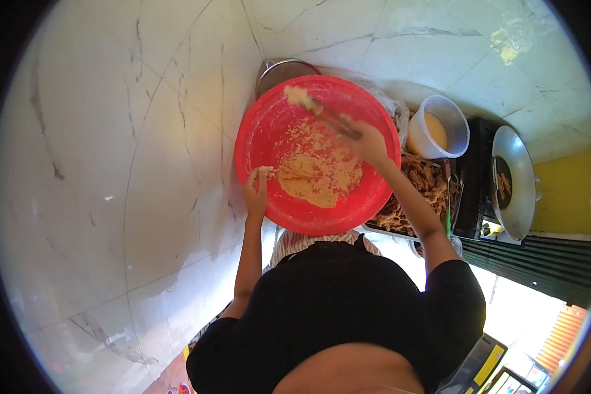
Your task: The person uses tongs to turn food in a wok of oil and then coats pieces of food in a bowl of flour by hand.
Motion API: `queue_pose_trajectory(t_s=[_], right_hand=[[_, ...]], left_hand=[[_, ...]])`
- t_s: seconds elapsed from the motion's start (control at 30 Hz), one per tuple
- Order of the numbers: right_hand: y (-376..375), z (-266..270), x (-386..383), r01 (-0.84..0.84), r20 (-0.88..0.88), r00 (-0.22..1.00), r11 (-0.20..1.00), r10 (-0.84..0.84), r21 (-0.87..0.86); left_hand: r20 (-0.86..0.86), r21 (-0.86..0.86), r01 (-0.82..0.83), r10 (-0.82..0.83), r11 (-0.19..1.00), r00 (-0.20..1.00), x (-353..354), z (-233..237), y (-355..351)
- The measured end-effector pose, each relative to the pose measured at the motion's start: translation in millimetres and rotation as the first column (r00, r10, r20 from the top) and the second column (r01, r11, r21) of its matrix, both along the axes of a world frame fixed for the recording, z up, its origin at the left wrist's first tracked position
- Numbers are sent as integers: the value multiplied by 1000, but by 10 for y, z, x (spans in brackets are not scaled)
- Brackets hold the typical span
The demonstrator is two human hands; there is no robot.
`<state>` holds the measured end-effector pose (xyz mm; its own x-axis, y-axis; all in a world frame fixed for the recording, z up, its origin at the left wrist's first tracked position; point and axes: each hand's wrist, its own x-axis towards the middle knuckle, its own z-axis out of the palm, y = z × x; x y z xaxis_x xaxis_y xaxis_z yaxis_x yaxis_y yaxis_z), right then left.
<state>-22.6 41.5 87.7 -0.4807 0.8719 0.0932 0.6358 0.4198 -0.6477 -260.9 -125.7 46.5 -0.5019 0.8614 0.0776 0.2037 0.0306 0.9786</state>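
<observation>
A wide red basin (253, 148) holds pale yellow, crumbly flour (322, 190). In my right hand (368, 141) are dark tongs (335, 119), raised over the basin's far side and slightly blurred. A lump coated in yellow flour (299, 97) is at the tongs' far end. My left hand (259, 184) reaches over the basin's left rim with its fingers pinched together. They meet the end of a flour-coated piece of food (295, 169) lying in the flour; what exactly sits between the fingertips is hard to make out.
Right of the basin, a tray of brown fried pieces (423, 180) stands beside a white tub of yellowish liquid (438, 131). A metal wok (515, 190) with dark oil and a brown piece sits further right. Marble-patterned walls (144, 131) close off the left and back.
</observation>
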Motion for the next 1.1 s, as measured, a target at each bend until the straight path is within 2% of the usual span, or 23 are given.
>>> queue_pose_trajectory(t_s=[0.07, 0.1, 0.13, 0.2, 0.23, 0.3, 0.33, 0.37, 0.4, 0.47, 0.5, 0.57, 0.63, 0.7, 0.73, 0.8, 0.83, 0.9, 0.93, 0.97, 1.0, 1.03, 1.1], right_hand=[[26, 68, 45, 192, -492, 855, 981, -163, 7], [54, -69, 125, 200, -446, 865, 974, -228, -111], [-20, -113, 149, 214, -447, 862, 971, -241, -112], [-277, -186, 173, 52, -59, 996, 963, -70, -265], [-364, -150, 192, 66, -65, 994, 962, -86, -263], [-441, -72, 237, -115, 288, 940, 964, 183, -238], [-381, -69, 288, -100, 286, 943, 966, 168, -237], [-263, -63, 373, -3, 21, 1000, 988, 7, -153], [-139, -55, 480, 120, -253, 957, 988, -140, -94], [97, 272, 723, 359, -275, 911, 920, -308, 160], [98, 322, 817, 381, -277, 903, 910, -328, 165], [82, 369, 978, 404, -519, 676, 852, -523, -333], [-154, 184, 1054, 377, -217, 895, 921, -390, -102], [-524, -8, 1066, 182, -133, 972, 978, -194, -100], [-601, 93, 1116, 208, -133, 967, 974, -219, -92], [-690, 293, 1278, 244, 184, 962, 932, -199, -268], [-651, 261, 1422, 314, -44, 945, 937, -324, -155], [-388, 336, 1836, 431, -215, 881, 902, -421, 2], [-301, 475, 2011, 613, -102, 790, 785, -605, 91], [-216, 652, 2215, 662, -70, 748, 750, -661, -5], [-81, 617, 2453, 683, -80, 730, 723, -678, 100], [-22, 765, 2572, 748, -8, 663, 663, -748, -29], [200, 726, 2812, 750, 96, 654, 660, -750, 42]], left_hand=[[27, 22, 5, -6, 1000, 1000, -8, -24, 0], [57, 39, -1, -2, 999, 998, -10, -35, 5], [56, 39, 14, -16, 999, 998, -11, -42, 8], [36, 25, -3, 2, 1000, 999, -10, -43, 26], [31, 26, 13, -14, 1000, 999, 1, -27, 33], [47, 42, -5, 3, 999, 999, 13, 13, 75], [45, 43, 10, -12, 999, 999, 20, 24, 98], [58, 58, 7, -10, 998, 998, 38, 29, 111], [73, 74, 6, -12, 997, 997, 78, 24, 131], [111, 62, 52, -59, 997, 992, 181, -37, 174], [147, 51, 75, -82, 996, 986, 237, -65, 220], [162, 53, 132, -139, 990, 977, 396, -141, 317], [176, 56, 192, -199, 980, 964, 588, -148, 397], [187, 13, 272, -269, 962, 945, 786, -95, 509], [186, 21, 297, -295, 955, 937, 874, -52, 582], [137, 7, 391, -388, 921, 912, 1056, 13, 710], [140, 8, 411, -408, 912, 902, 1128, -26, 772], [197, -26, 463, -450, 886, 871, 1271, -152, 896], [199, -24, 481, -468, 876, 861, 1360, -182, 938], [159, -81, 498, -482, 864, 862, 1443, -208, 969], [119, -137, 507, -494, 851, 861, 1528, -223, 1010], [120, -134, 518, -505, 845, 855, 1638, -207, 1063], [99, 97, 619, -626, 779, 773, 1925, -153, 1198]])
